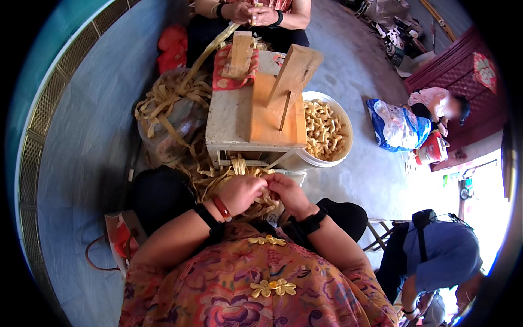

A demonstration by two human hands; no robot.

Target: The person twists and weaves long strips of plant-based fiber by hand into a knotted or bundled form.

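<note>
My left hand [239,192] and my right hand [287,192] meet over my lap, both closed on a bunch of pale yellow straw strips [239,166] that hang down from the front of a small wooden bench [231,117]. The fingertips of both hands touch where they pinch the strips. An upright wooden block [291,73] stands on the bench. Across the bench another person's hands [256,13] hold more strips.
A white bucket [340,155] full of folded straw pieces stands right of the bench. A heap of loose strips [166,106] lies on a bag at the left. A red cloth [231,82] lies on the bench. Two other people are at the right.
</note>
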